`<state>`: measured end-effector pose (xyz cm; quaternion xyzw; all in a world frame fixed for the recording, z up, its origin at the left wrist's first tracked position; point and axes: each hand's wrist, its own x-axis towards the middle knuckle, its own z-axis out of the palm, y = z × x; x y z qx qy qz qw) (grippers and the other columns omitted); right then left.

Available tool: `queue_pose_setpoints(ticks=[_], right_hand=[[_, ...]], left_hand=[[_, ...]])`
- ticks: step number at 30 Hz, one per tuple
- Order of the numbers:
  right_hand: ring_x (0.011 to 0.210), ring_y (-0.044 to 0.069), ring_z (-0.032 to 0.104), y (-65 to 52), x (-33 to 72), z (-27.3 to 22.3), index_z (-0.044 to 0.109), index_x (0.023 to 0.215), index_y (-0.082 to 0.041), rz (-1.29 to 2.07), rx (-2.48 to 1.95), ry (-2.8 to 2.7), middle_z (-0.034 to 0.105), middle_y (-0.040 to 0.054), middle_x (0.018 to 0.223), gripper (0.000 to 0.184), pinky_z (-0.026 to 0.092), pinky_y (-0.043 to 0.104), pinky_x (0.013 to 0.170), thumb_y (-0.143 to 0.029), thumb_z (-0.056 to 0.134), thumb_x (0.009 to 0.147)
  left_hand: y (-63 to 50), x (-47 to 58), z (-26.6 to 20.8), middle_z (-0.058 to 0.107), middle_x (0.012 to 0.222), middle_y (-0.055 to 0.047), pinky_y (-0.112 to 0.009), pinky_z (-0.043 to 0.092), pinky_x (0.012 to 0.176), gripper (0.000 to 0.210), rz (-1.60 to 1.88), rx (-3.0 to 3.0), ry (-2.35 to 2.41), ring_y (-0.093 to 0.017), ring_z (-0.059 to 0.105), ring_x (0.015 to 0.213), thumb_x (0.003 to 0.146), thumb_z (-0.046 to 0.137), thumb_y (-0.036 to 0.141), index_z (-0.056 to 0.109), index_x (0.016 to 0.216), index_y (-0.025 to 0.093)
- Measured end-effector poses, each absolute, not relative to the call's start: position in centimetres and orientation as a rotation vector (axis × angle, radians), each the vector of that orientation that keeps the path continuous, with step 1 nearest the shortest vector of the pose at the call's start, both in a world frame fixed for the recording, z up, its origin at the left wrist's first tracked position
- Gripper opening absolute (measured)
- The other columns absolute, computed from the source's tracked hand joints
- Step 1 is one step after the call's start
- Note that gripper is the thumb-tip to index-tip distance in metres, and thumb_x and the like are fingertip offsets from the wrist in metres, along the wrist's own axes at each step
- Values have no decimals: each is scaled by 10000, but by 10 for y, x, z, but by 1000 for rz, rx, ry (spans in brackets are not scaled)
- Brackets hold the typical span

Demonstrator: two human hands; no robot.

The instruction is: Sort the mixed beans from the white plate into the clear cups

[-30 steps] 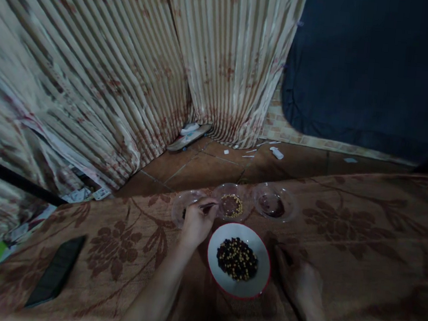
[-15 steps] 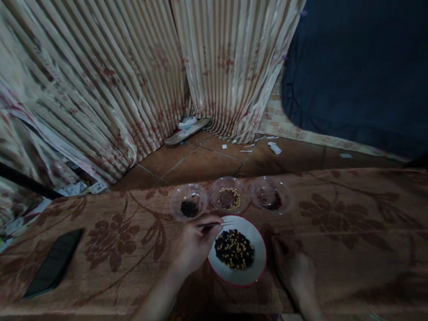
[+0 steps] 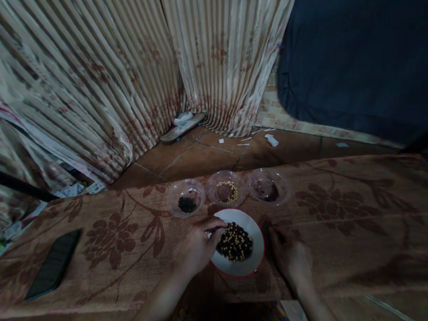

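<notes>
Evidently, in the head view, the left hand (image 3: 201, 242) works at the plate (image 3: 257, 250), its thumb and forefinger drawn close together by the left edge of the mixed dark and yellow seeds (image 3: 235, 242). Whether they pinch a seed or a thin tool, I cannot tell in this dim light. Just beyond and left of that grip sits a clear cup (image 3: 175, 192) of dark seeds; beyond it, a middle cup (image 3: 213, 185) of yellow ones; farther right, a third cup (image 3: 254, 182) with something dark red.

I'd judge this touch calls for a light pinch from the heap's edge, fingertips low, so neighbouring seeds don't scatter.

The left forearm slants up from below the grip, back of the hand showing. Across the plate to the grip's right, the right hand (image 3: 290, 256) lies just beside the rim, fingers curled; what it holds, if anything, I cannot tell.
</notes>
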<state>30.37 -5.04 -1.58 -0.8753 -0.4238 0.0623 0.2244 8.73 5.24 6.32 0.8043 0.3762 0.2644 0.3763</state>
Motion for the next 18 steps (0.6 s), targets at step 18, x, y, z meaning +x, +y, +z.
queue_pose_setpoints(ticks=[18], right_hand=[[767,215,711,-50,304,-18,748,1008,-249,140,-2387,-1164,764,73,940,332,422,262,606,-422,474,935]], left_hand=[[55,95,65,728,962,-7,-255,523,876,172,585,2266,788,-142,678,912,925,527,170,688,947,228]])
